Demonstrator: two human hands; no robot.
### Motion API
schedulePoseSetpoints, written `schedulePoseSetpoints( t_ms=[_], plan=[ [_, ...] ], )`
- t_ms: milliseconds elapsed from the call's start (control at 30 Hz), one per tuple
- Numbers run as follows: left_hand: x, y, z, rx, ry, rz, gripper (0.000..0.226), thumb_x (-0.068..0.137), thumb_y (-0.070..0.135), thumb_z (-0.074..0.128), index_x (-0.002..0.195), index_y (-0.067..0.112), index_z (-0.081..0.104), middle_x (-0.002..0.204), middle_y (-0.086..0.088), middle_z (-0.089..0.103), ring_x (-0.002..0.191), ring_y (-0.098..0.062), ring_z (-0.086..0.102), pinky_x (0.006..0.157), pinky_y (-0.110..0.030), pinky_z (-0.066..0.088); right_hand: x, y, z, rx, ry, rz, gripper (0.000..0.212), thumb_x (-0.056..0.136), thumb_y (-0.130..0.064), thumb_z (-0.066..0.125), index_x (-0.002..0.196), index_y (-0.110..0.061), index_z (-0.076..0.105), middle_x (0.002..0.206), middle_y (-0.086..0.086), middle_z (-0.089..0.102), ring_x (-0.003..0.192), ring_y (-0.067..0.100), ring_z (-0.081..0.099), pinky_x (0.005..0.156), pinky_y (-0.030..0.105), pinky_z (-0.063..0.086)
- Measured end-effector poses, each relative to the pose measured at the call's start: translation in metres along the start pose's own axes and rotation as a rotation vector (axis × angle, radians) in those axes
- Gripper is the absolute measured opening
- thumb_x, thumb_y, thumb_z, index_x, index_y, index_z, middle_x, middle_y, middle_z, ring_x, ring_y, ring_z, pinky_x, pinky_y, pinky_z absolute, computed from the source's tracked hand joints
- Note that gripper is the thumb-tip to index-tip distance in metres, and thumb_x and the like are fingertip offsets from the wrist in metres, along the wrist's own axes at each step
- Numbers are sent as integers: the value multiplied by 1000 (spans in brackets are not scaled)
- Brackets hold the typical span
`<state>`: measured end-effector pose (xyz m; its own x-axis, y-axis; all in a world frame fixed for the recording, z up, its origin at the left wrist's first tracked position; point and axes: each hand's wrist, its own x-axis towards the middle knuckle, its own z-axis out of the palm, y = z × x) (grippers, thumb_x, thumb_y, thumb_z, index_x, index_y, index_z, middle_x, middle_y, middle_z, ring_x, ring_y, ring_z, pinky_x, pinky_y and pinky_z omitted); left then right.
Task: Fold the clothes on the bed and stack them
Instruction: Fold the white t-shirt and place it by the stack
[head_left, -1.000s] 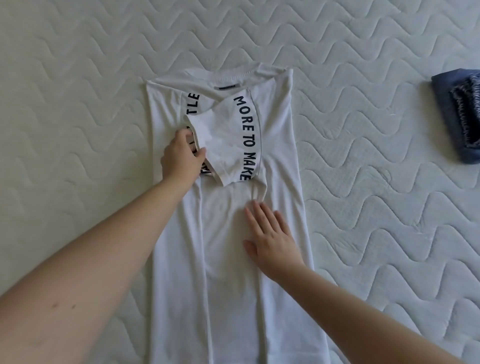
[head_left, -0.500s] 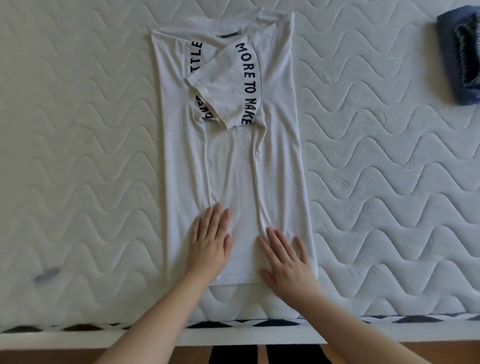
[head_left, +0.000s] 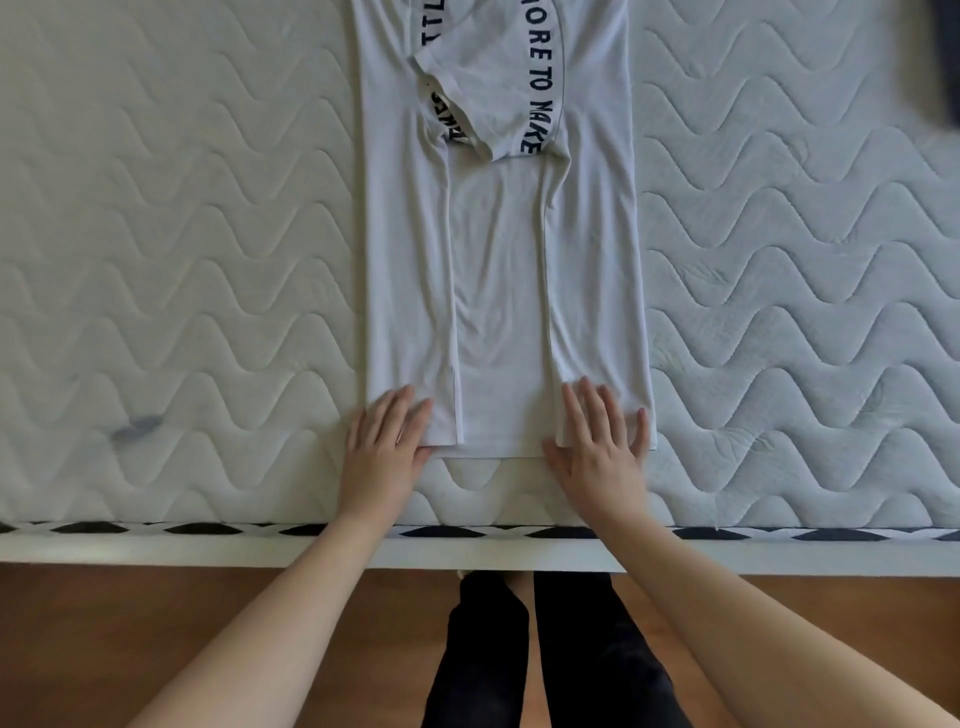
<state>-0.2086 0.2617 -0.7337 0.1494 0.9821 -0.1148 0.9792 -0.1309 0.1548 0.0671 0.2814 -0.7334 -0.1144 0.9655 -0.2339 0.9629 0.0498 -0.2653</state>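
White T-shirt (head_left: 498, 291) lies on the bed (head_left: 208, 260) in a long strip running straight away from its near hem, where left hand (head_left: 384, 447) and right hand (head_left: 602, 447) rest flat, fingers spread, one per corner.

Soft, even daylight brightens the bed (head_left: 208, 260) with faint shadows, its near edge bows from wide-angle distortion, and the top right corner smears with blur.

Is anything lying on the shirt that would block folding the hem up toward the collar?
Nothing visible does. Both the left hand and right hand rest flat on the shirt hem; only its own folded sleeves lie on it.
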Motion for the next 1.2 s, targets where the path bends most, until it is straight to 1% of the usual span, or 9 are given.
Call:
schedulePoseSetpoints(
  t_ms=[100,167,300,433,567,733,833,1033,1200],
  plan=[
    [-1,-16,3,9,42,116,44,93,24,54,136,13,47,143,-11,50,131,-33,47,99,-53,43,6,1,2,-37,35,-34,68,91,-43,54,152,-22,33,155,2,35,145,24,29,115,61,11],
    [-8,-23,4,-10,38,125,57,84,4,66,136,9,46,143,-14,47,132,-33,45,104,-48,44,5,8,4,-85,55,-72,65,92,-42,52,151,-21,35,154,5,37,143,28,32,114,63,12],
    [-17,-25,-2,-95,62,-83,66,68,-15,68,129,6,56,134,-18,50,120,-36,49,90,-45,53,2,28,0,-139,75,-101,61,91,-32,41,151,-19,35,154,12,35,140,33,35,111,61,27],
    [-11,-20,-10,-142,137,-223,56,64,-13,67,115,9,55,103,-17,54,87,-38,55,70,-45,53,-6,37,-3,-47,91,-76,64,89,-28,46,151,-18,32,155,14,34,138,35,37,107,54,36],
    [-8,-15,-15,-255,45,-362,37,79,-2,65,113,4,51,104,-19,61,73,-39,62,51,-39,48,-3,28,-10,183,93,244,82,83,-5,61,154,-21,23,158,9,25,139,30,29,110,47,31],
    [-15,-17,-19,-202,-85,-398,36,91,7,58,127,5,51,87,-20,66,66,-38,63,49,-35,40,-5,35,-19,264,108,409,78,82,11,43,150,-24,30,126,10,43,109,30,41,91,38,38],
    [-25,-23,-18,-202,-63,-320,45,89,8,63,132,11,51,88,-17,67,62,-34,63,46,-35,45,-10,47,-30,333,68,396,67,87,9,35,141,-31,42,114,6,49,94,27,47,75,36,36],
    [-33,-34,-16,-131,-11,-198,72,74,3,76,130,30,39,80,-12,62,54,-33,59,41,-35,46,-23,62,-37,397,71,281,70,93,2,43,143,-47,42,93,-5,46,84,16,44,67,37,43],
    [-50,-42,-9,9,-7,-79,83,64,-2,82,135,28,54,68,-3,44,46,-23,45,37,-28,36,-41,75,-27,254,46,87,75,86,8,55,141,-43,47,86,-5,38,68,20,43,55,32,39]
  ],
)
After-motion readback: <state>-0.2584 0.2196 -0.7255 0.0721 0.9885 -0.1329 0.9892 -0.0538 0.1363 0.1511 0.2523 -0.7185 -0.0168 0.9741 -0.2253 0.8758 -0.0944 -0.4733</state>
